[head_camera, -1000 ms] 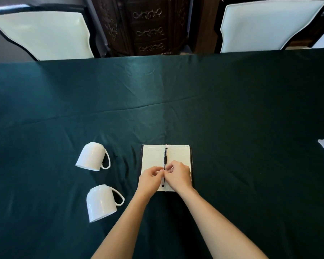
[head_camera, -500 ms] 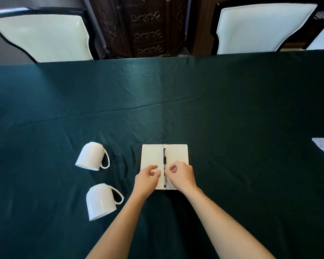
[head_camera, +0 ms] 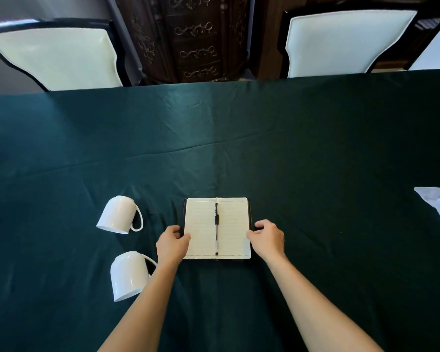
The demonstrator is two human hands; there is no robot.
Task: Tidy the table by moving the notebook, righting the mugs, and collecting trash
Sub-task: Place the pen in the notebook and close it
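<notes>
Lower centre, left hand [head_camera: 172, 243] and right hand [head_camera: 268, 238] clamp the open notebook's [head_camera: 201, 228] side edges, pen [head_camera: 216, 228] in its fold; moving it likely needs a level lift.

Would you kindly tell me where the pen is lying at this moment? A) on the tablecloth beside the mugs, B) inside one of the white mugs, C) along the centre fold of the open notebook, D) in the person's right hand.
C: the pen lies along the centre fold of the open notebook, while the left hand and right hand grip its side edges.
</notes>
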